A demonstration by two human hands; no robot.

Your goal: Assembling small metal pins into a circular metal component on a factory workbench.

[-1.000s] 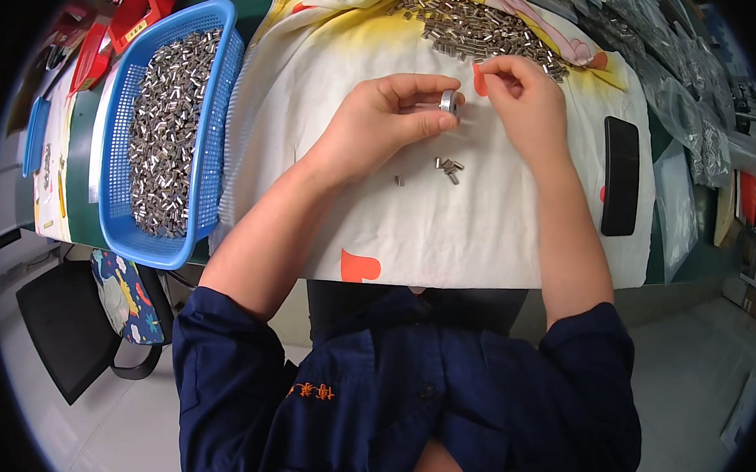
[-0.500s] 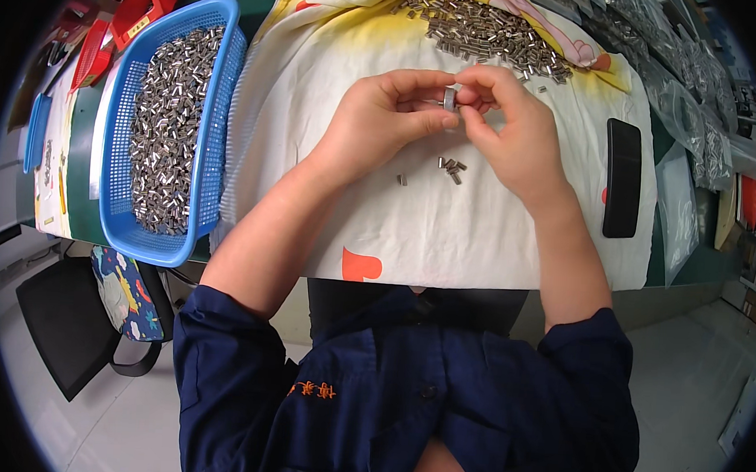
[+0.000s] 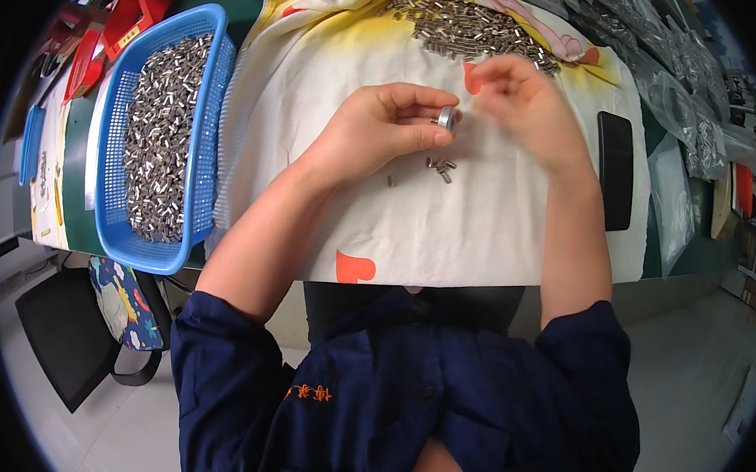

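Note:
My left hand pinches a small round metal ring between thumb and fingers, above the cloth. To its right and a little farther off, my right hand is apart from the ring. Its fingers are curled and smeared by motion, so whether they hold anything cannot be made out. Just below the ring, several short shiny metal pins lie loosely together. One more pin rests to their left. At the far side of the cloth spreads a pile of similar metal pins.
A blue plastic basket full of small metal pins stands at the left. On the right lie a black phone and clear plastic bags. Red bins sit at the far left. A white patterned cloth covers the green table.
My right hand has drawn away from the ring, to the right and slightly farther off. My left hand keeps its grip on the ring. The whole view has shifted slightly.

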